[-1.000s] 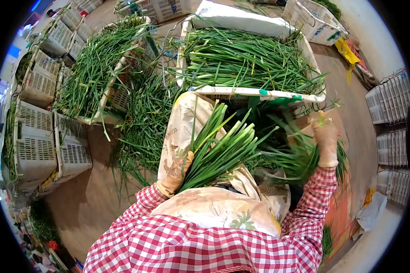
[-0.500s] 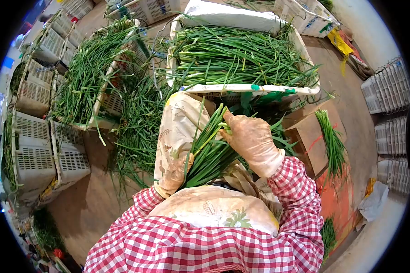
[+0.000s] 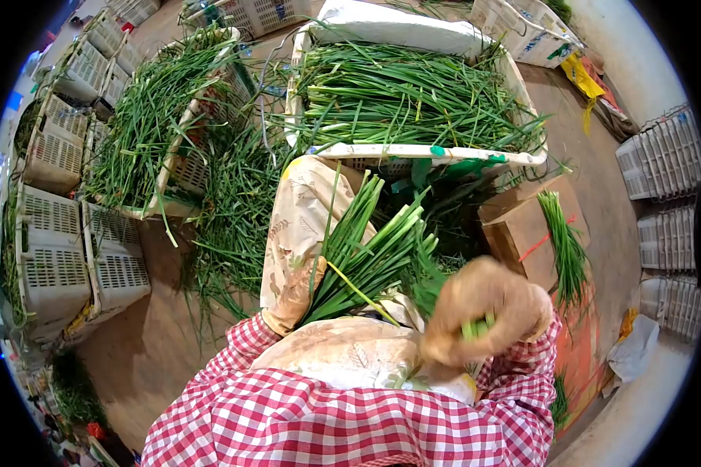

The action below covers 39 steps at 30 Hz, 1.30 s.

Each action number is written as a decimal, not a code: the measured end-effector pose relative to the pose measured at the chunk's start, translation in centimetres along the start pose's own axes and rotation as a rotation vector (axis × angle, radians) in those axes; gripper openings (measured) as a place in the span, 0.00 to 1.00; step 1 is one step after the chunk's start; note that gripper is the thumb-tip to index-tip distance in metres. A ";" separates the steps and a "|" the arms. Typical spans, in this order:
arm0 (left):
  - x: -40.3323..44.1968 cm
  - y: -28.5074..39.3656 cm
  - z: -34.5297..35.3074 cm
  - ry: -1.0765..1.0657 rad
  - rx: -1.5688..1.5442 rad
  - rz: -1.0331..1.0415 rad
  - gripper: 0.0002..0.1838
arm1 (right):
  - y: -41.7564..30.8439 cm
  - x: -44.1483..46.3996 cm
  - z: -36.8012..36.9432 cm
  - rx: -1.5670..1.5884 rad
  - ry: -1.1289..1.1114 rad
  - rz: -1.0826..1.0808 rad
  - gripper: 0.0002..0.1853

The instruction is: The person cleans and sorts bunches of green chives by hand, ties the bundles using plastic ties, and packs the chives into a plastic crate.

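A bunch of long green stalks point(image 3: 374, 257) lies over my lap, its pale ends pointing up and to the right. My gloved left hand point(image 3: 294, 294) is closed round the lower left part of this bunch. My gloved right hand point(image 3: 479, 313), blurred by motion, is curled round a smaller bundle of green stalks point(image 3: 477, 326) in front of my lower right side. Pale cut ends show between its fingers, and blurred leaves stretch up and left from it. One yellowish leaf crosses the larger bunch.
A white crate point(image 3: 436, 153) heaped with stalks stands ahead. Another full crate point(image 3: 162, 201) is at the left, with loose greens point(image 3: 237, 210) on the floor beside it. A cardboard box point(image 3: 522, 233) at the right bears a separate bundle point(image 3: 565, 249). Stacked crates point(image 3: 666, 156) stand far right.
My right hand has moved from the top ends of the bunch down and right, and now holds a small bundle. The larger bunch has fanned out. My left hand has stayed about where it was.
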<state>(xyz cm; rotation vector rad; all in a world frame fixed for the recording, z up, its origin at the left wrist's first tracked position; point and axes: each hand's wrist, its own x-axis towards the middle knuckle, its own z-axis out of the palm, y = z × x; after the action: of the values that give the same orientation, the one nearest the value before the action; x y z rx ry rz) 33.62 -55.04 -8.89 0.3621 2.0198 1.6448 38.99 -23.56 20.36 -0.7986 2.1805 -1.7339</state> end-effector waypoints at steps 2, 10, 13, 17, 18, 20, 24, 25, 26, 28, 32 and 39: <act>-0.3 7.2 0.3 -0.039 0.145 0.085 0.21 | 0.6 1.3 0.5 -0.433 0.376 0.139 0.12; 0.7 9.8 0.7 0.024 0.412 0.855 0.17 | 5.4 4.1 0.4 -1.503 0.244 0.136 0.17; 0.4 7.5 1.1 0.065 0.146 0.470 0.19 | 4.8 3.8 0.3 -1.663 0.213 0.048 0.08; 1.2 7.5 0.1 0.056 -0.331 0.022 0.25 | 3.5 0.6 -2.2 -1.446 0.549 0.069 0.09; 1.3 7.6 0.0 0.037 -0.411 -0.003 0.27 | 3.1 -0.4 -3.2 -1.312 0.692 0.048 0.11; 1.2 7.2 -0.4 -0.007 -0.710 -0.103 0.27 | 2.7 -2.9 -5.0 -1.126 1.062 0.268 0.08; 0.6 7.8 -1.9 -0.242 -1.015 -0.191 0.33 | 4.6 -7.4 -8.6 -1.203 1.226 0.824 0.13; 0.3 8.4 -2.2 -0.432 -1.152 -0.238 0.43 | 5.5 -8.0 -9.1 -1.270 1.137 1.105 0.16; 0.7 5.9 -2.0 -0.266 -1.028 -0.197 0.34 | 6.5 -7.9 -8.7 -1.287 0.985 1.068 0.22; 0.6 6.3 -1.3 -0.095 -0.920 -0.207 0.26 | 7.9 -6.0 -7.0 -0.759 1.007 0.776 0.26; 0.2 7.3 -1.1 -0.156 -0.944 -0.213 0.33 | 3.9 1.8 -4.7 0.038 0.553 0.613 0.28; -0.2 10.1 -1.3 -0.152 -0.881 -0.065 0.34 | 6.1 5.2 -4.1 0.234 0.561 0.471 0.10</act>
<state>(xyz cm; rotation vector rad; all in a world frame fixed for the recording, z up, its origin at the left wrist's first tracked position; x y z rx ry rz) 31.95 -53.88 1.08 0.0862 1.0255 2.1774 31.04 -22.20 16.38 0.2829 2.1608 -2.0475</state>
